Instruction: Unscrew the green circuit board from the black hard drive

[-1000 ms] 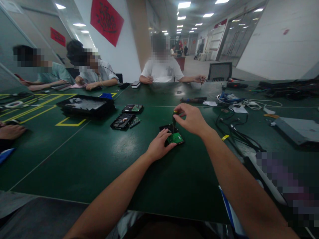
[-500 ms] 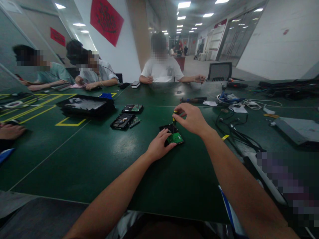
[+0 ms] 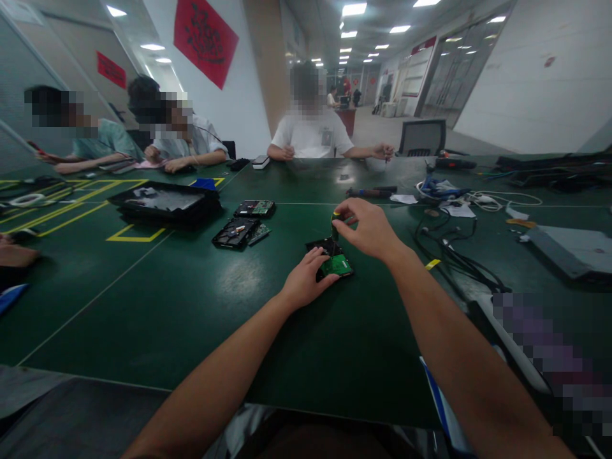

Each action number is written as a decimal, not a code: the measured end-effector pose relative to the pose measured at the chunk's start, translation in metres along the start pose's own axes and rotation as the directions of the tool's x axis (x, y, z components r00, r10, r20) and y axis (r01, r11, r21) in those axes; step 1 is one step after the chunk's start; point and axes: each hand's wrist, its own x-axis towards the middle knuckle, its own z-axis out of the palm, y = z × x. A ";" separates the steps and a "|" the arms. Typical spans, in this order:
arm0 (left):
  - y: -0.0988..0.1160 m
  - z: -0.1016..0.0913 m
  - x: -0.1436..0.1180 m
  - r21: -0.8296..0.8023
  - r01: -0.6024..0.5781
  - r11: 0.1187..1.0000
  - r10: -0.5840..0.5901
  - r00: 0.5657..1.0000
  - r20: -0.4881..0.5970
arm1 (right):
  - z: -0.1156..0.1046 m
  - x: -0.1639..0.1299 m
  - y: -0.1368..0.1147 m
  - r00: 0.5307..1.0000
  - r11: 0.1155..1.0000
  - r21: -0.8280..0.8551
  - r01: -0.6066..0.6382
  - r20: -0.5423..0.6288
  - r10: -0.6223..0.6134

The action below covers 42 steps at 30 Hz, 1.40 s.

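Note:
A hard drive (image 3: 340, 264) with a green circuit board lies on the table in front of me. My left hand (image 3: 307, 277) grips its near left side, fingers along the far left part and thumb at the near edge. Between the fingertips of my right hand (image 3: 366, 228) is a screwdriver (image 3: 335, 231) with a yellow and dark handle. It stands nearly upright, its shaft reaching down to the board. Where exactly the tip sits is too small to tell.
Left of the drive lie more hard drives (image 3: 235, 232) and a loose circuit board (image 3: 259, 234). Beyond them is a stack of black trays (image 3: 167, 203). Cables (image 3: 444, 245) and a grey metal box (image 3: 574, 248) lie right. Several people sit around the green table (image 3: 143, 319).
The screwdriver's handle shows less yellow, as if turned slightly in my right hand. My left hand and the hard drive stay in place. Another person's hand at far left has shifted slightly left.

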 end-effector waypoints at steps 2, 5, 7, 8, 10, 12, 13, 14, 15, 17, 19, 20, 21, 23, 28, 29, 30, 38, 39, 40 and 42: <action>0.000 0.000 0.000 -0.001 0.005 1.000 -0.005 1.000 0.001 | 0.001 0.000 0.000 1.000 1.000 0.006 -0.005 -0.006 0.005; 0.001 -0.001 0.000 -0.007 0.007 1.000 -0.007 1.000 0.009 | 0.002 0.000 0.000 0.999 0.999 0.023 -0.043 -0.013 0.043; 0.001 -0.001 0.000 -0.008 0.006 1.000 -0.006 1.000 0.008 | 0.001 0.000 0.000 0.998 0.998 0.025 -0.054 -0.011 0.054; 0.001 -0.002 0.000 -0.007 0.005 1.000 -0.005 1.000 0.006 | 0.001 0.000 0.000 0.999 0.999 0.018 -0.049 -0.006 0.049; 0.001 -0.001 0.000 -0.005 0.003 1.000 -0.003 1.000 0.002 | 0.000 0.000 0.000 1.000 1.000 -0.009 -0.025 0.001 0.025; 0.001 -0.001 0.000 -0.008 0.000 1.000 0.000 1.000 0.001 | -0.002 0.000 -0.001 1.000 0.999 -0.041 -0.001 0.002 0.001; 0.001 0.000 0.000 -0.010 -0.002 1.000 0.002 1.000 -0.001 | -0.002 0.000 -0.001 1.000 0.999 -0.052 0.005 -0.001 -0.006; 0.000 0.000 0.000 -0.012 -0.003 1.000 0.003 1.000 -0.003 | -0.002 0.000 -0.001 1.000 0.998 -0.057 0.008 -0.005 -0.008; 0.000 0.001 0.000 -0.012 -0.004 1.000 0.004 1.000 -0.004 | -0.002 0.000 -0.001 1.000 0.998 -0.056 0.006 -0.008 -0.007; -0.001 0.002 0.000 -0.009 -0.004 1.000 0.004 1.000 -0.007 | -0.001 0.000 0.000 1.000 0.999 -0.038 -0.006 -0.014 0.006; -0.002 0.002 0.000 -0.006 -0.006 1.000 0.006 1.000 -0.007 | 0.001 0.000 0.000 1.000 1.000 -0.016 -0.024 -0.018 0.024; -0.002 0.002 0.000 -0.006 -0.007 1.000 0.007 1.000 -0.008 | 0.001 0.000 0.001 0.999 0.999 -0.011 -0.032 -0.018 0.031; -0.002 0.002 0.000 -0.007 -0.009 1.000 0.009 1.000 -0.009 | 0.002 0.000 0.001 0.999 0.999 -0.013 -0.035 -0.018 0.035; -0.001 0.001 0.000 -0.010 -0.013 1.000 0.012 1.000 -0.011 | 0.002 0.000 0.002 1.000 0.999 -0.031 -0.026 -0.017 0.026; 0.001 -0.001 0.000 -0.007 -0.012 1.000 0.012 1.000 -0.009 | 0.003 0.000 0.005 1.000 0.998 -0.069 0.003 -0.023 -0.004; 0.001 -0.001 0.000 -0.006 -0.009 1.000 0.009 1.000 -0.008 | 0.004 0.000 0.005 1.000 0.998 -0.066 -0.008 -0.029 0.006; 0.001 -0.001 -0.001 -0.006 -0.006 1.000 0.006 1.000 -0.006 | 0.004 0.000 0.006 0.999 0.998 -0.058 -0.025 -0.037 0.022; -0.001 0.000 0.000 0.001 0.007 1.000 -0.007 1.000 0.005 | 0.002 0.000 0.004 1.000 0.999 -0.044 -0.009 -0.026 0.008; -0.001 0.000 0.000 0.001 0.008 1.000 -0.008 1.000 0.003 | 0.002 0.000 0.004 1.000 0.999 -0.054 0.000 -0.025 -0.001; -0.001 0.001 0.000 -0.001 0.007 1.000 -0.007 1.000 0.000 | 0.002 0.000 0.004 1.000 0.998 -0.062 0.006 -0.025 -0.008; -0.001 0.001 0.000 -0.003 0.002 1.000 -0.002 1.000 -0.004 | 0.003 0.000 0.005 0.999 0.997 -0.073 0.006 -0.032 -0.008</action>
